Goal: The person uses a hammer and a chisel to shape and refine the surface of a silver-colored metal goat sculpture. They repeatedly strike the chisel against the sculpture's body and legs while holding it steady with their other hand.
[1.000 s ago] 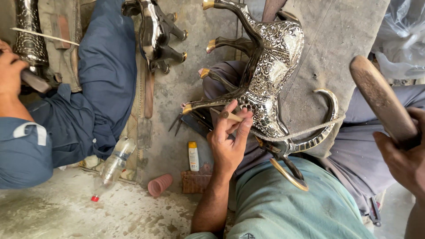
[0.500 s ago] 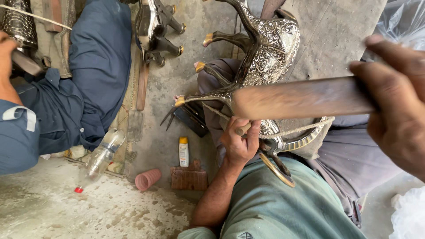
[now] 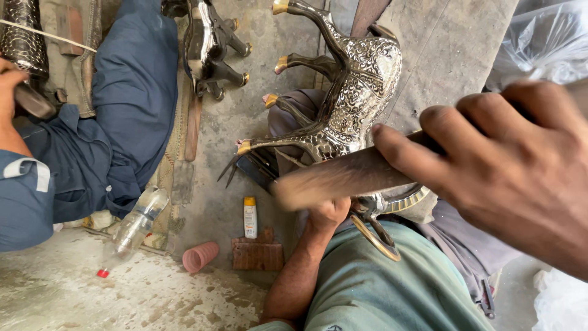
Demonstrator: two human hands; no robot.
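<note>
Right hand (image 3: 520, 178), big and close up, has its fingers wrapped around a wooden mallet handle (image 3: 343, 179) that's blurred across the middle. Just under it the left hand (image 3: 329, 214) is tucked against the ornate silver animal figure (image 3: 358, 92), though I can't tell how its fingers sit since the handle hides them. That figure lies across the lap, gold-tipped legs pointing left. Farther out on the concrete floor (image 3: 122, 294): small bottle (image 3: 250, 217), pink cup (image 3: 200, 257), and a co-worker in blue (image 3: 116, 122) beside a second figure (image 3: 208, 43).

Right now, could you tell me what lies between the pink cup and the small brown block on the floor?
Nothing: the head view shows bare concrete between cup and block.
</note>
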